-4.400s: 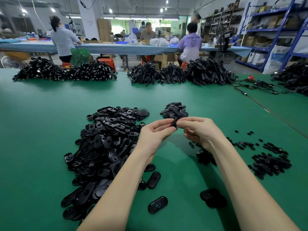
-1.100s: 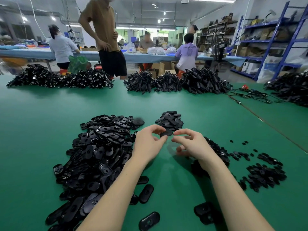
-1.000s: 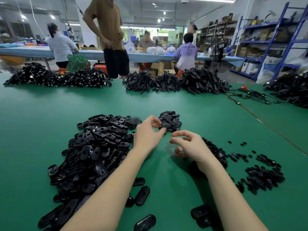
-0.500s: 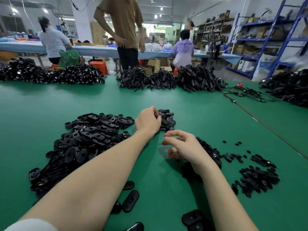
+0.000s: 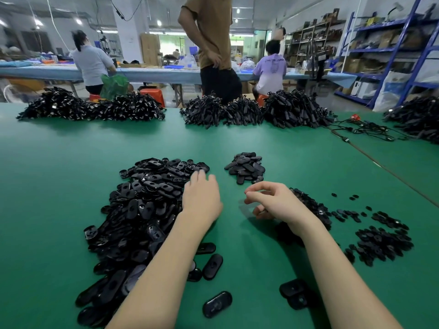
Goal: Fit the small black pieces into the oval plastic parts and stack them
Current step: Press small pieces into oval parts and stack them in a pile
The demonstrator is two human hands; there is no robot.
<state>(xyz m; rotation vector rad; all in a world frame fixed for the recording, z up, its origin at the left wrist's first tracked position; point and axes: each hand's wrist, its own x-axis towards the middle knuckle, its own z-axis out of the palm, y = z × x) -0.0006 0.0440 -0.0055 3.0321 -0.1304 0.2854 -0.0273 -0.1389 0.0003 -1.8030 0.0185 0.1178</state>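
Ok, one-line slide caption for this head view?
Left hand reaches onto the big pile of oval parts while the right hand hovers, fingers curled, over the green table near the small stack.

This is a factory workroom: long green tables (image 5: 71,162) hold big heaps of black plastic parts (image 5: 294,112), people (image 5: 91,62) sit working at another long table (image 5: 152,74), and blue shelves (image 5: 401,43) hold boxes.

Heaped black ovals (image 5: 142,210), small pieces (image 5: 380,243) apart
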